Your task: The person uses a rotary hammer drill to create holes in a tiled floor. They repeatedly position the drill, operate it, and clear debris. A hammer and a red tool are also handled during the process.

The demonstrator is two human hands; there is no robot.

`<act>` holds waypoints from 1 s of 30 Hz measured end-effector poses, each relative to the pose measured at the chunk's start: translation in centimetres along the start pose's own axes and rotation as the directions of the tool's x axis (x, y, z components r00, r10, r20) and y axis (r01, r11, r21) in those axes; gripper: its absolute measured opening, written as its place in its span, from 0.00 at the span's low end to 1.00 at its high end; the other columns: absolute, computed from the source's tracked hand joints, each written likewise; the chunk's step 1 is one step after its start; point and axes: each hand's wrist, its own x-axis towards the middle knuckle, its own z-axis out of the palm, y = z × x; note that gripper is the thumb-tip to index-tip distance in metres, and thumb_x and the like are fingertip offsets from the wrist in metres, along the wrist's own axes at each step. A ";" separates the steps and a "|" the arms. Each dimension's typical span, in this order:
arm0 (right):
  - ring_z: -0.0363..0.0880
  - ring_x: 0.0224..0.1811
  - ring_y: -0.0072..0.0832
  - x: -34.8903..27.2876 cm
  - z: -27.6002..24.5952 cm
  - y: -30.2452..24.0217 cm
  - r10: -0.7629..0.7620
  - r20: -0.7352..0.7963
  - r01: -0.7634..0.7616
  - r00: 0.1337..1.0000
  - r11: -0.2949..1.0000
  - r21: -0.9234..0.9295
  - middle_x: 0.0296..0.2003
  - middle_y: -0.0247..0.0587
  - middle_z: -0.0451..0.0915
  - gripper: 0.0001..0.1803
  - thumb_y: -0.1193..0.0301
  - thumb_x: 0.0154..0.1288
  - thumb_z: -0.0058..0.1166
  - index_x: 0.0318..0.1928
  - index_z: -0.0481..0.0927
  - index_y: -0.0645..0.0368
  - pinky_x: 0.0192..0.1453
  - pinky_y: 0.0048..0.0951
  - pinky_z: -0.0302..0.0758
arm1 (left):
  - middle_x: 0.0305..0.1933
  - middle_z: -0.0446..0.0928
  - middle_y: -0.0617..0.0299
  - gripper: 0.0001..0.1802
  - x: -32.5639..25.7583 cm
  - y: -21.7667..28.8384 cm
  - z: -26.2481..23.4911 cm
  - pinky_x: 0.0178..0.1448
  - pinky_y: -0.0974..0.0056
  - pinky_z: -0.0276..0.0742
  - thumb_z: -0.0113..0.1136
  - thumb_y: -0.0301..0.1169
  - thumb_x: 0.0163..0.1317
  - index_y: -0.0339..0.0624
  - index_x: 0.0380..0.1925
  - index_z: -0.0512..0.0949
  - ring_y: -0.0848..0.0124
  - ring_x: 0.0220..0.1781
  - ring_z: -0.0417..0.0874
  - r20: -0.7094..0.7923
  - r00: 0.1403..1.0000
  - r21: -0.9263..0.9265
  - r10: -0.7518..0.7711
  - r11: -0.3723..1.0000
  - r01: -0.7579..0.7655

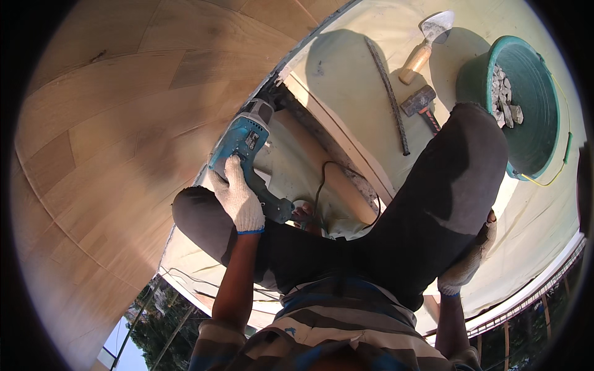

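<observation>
My left hand (238,196), in a cream knit glove, is closed round the body of a teal corded power tool (238,139), probably an angle grinder. The thumb lies on top and the other fingers are partly hidden. The tool's grey head (258,111) points away from me, at the foot of the tiled wall, beside a narrow gap. Its rear handle (277,209) lies near a bare foot (303,212). My right hand (467,266), also gloved, rests extended against the outer side of my right leg, holding nothing visible. My leg covers part of it.
Wood-look tiles (111,130) rise at left. A green bucket (465,80) with stone rubble (504,102) stands at right. Near it lie a trowel (416,62), a hammer (419,101) and a ridged metal rod (390,93). A black cable (323,179) loops beside a cream pipe (309,148).
</observation>
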 end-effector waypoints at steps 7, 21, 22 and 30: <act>0.79 0.71 0.45 7.4 -3.3 6.3 0.537 0.140 -0.406 0.832 0.760 -0.507 0.65 0.52 0.81 0.27 0.62 0.79 0.59 0.71 0.75 0.61 0.75 0.46 0.74 | 0.61 0.81 0.55 0.29 -1.0 0.3 -0.2 0.64 0.62 0.79 0.63 0.43 0.84 0.33 0.73 0.74 0.68 0.58 0.82 -0.069 0.994 -0.028 -0.087 0.996 0.085; 0.86 0.59 0.52 18.6 9.0 13.8 -0.207 0.556 0.566 0.805 0.549 -0.615 0.52 0.50 0.88 0.21 0.78 0.65 0.73 0.59 0.85 0.59 0.69 0.51 0.77 | 0.74 0.79 0.49 0.36 -0.9 0.4 -0.6 0.80 0.52 0.76 0.59 0.52 0.85 0.34 0.78 0.71 0.56 0.73 0.82 -0.245 0.957 0.024 -0.156 0.986 0.166; 0.86 0.59 0.53 18.6 9.2 14.2 -0.190 0.540 0.542 0.820 0.563 -0.624 0.52 0.52 0.88 0.21 0.78 0.65 0.73 0.58 0.86 0.59 0.69 0.51 0.77 | 0.75 0.78 0.49 0.37 -1.0 0.3 -1.0 0.82 0.51 0.74 0.59 0.51 0.85 0.34 0.80 0.70 0.56 0.74 0.82 -0.262 0.958 0.104 -0.117 0.983 0.149; 0.85 0.61 0.54 18.8 8.0 15.0 -0.245 0.475 0.525 0.845 0.548 -0.651 0.55 0.54 0.88 0.23 0.77 0.65 0.73 0.60 0.84 0.60 0.69 0.51 0.77 | 0.77 0.77 0.45 0.37 -3.8 4.0 7.4 0.79 0.46 0.81 0.62 0.43 0.84 0.41 0.85 0.63 0.56 0.77 0.82 0.081 0.799 0.146 0.595 0.786 -0.600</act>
